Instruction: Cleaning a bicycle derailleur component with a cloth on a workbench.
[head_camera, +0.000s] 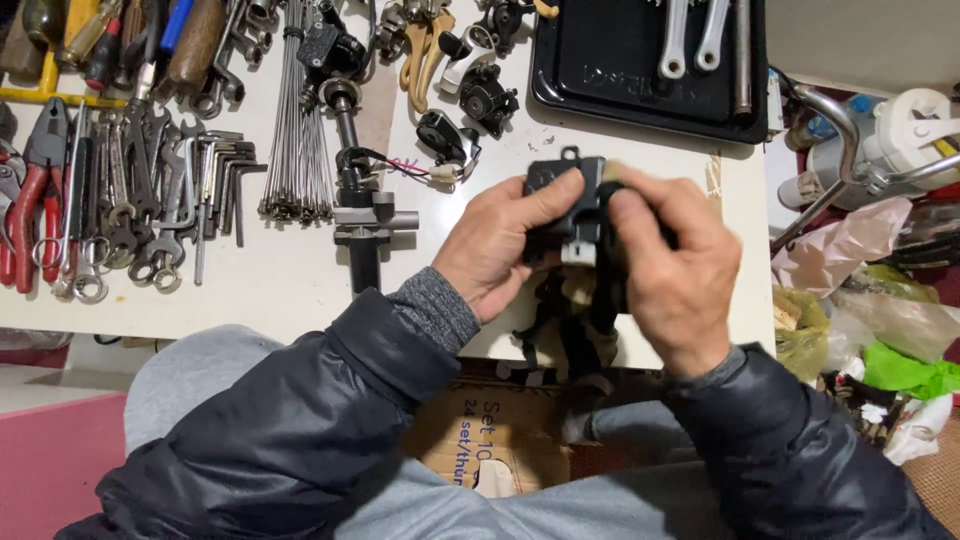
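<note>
Two hands clamp one black plastic part (566, 205) between them — left hand (500, 245) gripping its left side, right hand (675, 265) its right — above the table (280, 285) edge.

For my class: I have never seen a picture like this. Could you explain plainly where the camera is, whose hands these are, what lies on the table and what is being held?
There is no machine here. The one picture comes from a camera worn on a person's head, looking down, so you see their own dark jacket sleeves and two bare hands. The left hand and the right hand together grip a small black plastic part with a pale piece at its lower edge. Their fingers hide much of it, so I cannot say exactly what it is. They hold it above a white table. On the table lie red-handled pliers, a row of wrenches, bent hex keys, a bundle of thin metal spokes and a black tray with metal arms in it. A cardboard box sits below the hands.
</note>
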